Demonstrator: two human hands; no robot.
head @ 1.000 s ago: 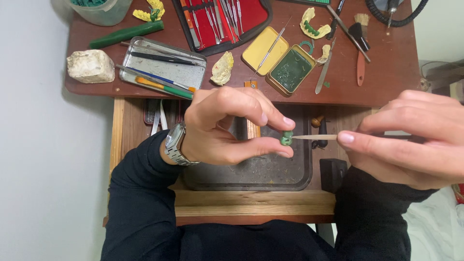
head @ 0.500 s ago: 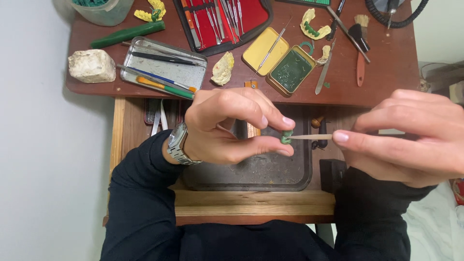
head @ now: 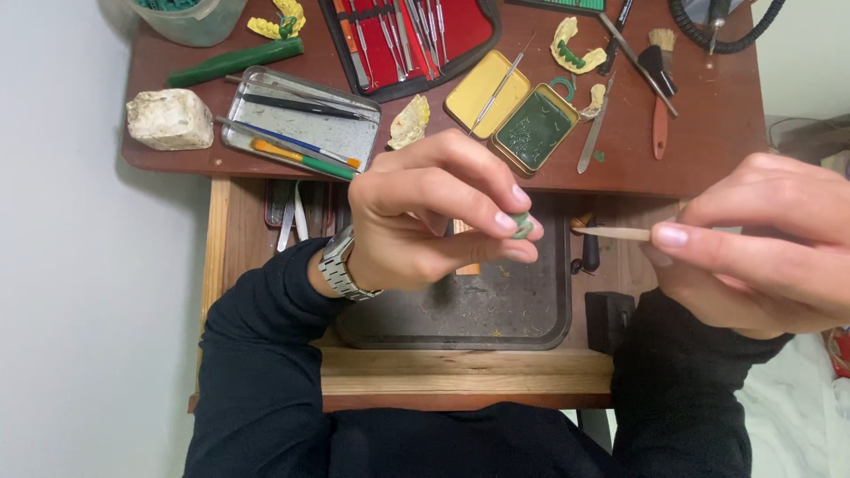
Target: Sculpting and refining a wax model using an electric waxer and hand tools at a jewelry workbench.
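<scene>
Small green wax piece (head: pixel 522 225) sits pinched between the thumb and fingertips of the left hand (head: pixel 434 217), held in the air above a dark tray (head: pixel 460 310) that rests on a pulled-out wooden shelf (head: pixel 460 376). Only a sliver of the green shows past the fingertips; its shape cannot be made out. Left hand closed around it, other fingers curled in; metal wristwatch (head: pixel 341 265) at the cuff of a dark sleeve.

Right hand (head: pixel 761 239) grips a thin wooden stick (head: pixel 611 234) between thumb and fingertips, closed tight on it. Stick lies level, its tip pointing at the wax piece but apart from it, a clear gap between the two. Nothing stands in that gap.

Behind the hands, a reddish-brown desk (head: pixel 708 133). Just beyond the left hand: an open yellow tin (head: pixel 518 111) with green wax in one half and a metal probe laid across the other. Left of it, a yellowish dental cast (head: pixel 410 121), then a metal tray (head: pixel 301 124) holding pencils and tools. Far left, a pale stone block (head: pixel 170 118) and a green wax stick (head: pixel 235 62). Top centre, a red instrument case (head: pixel 412 31) of metal tools. Right side: another cast with green wax (head: pixel 575 46), a brush with orange handle (head: pixel 660 88), a metal spatula (head: pixel 595 133).
</scene>
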